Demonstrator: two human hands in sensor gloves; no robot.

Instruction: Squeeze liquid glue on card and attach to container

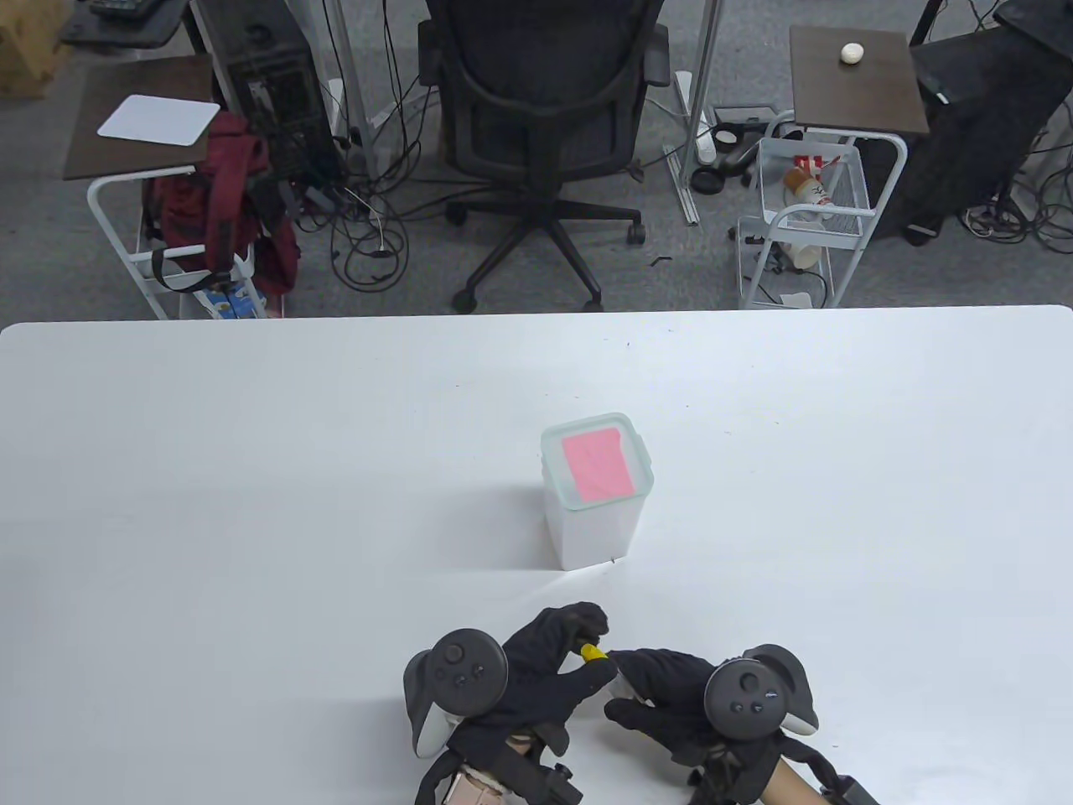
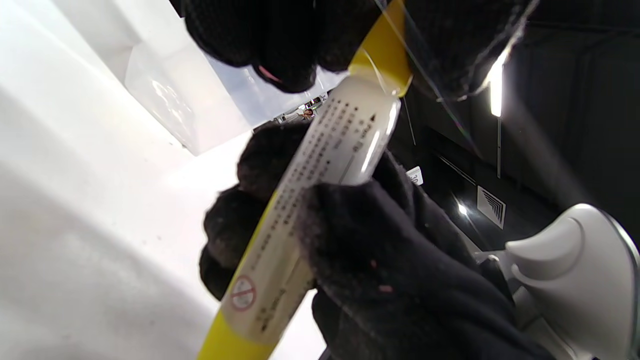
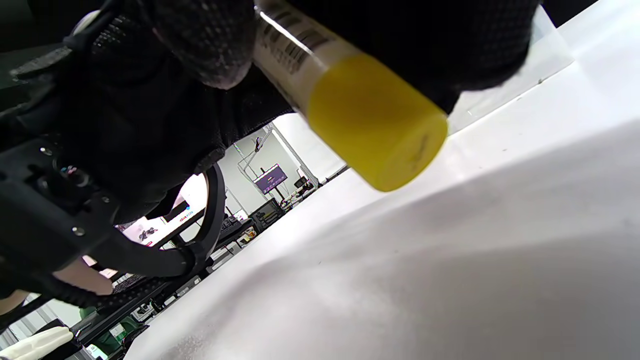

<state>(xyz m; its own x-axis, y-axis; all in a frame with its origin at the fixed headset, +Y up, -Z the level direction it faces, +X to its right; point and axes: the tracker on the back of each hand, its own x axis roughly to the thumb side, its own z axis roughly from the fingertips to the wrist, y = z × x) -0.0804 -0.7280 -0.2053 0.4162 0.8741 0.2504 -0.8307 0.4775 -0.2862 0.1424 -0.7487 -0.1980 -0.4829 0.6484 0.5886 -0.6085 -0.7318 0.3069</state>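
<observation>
Two gloved hands meet at the near edge of the white desk, sharing one glue tube. The right hand has its grip closed around the tube's white printed body, fingers wrapped over the label, the yellow base poking out beneath them above the desk. The left hand pinches the yellow cap end between its fingertips; whether the cap is on tight or loosened cannot be told. In the table view only that yellow tip shows between the two gloves. Beyond the hands, near the middle of the desk and apart from them, stands the translucent container, upright with its lid on. The pink card lies flat on that lid.
</observation>
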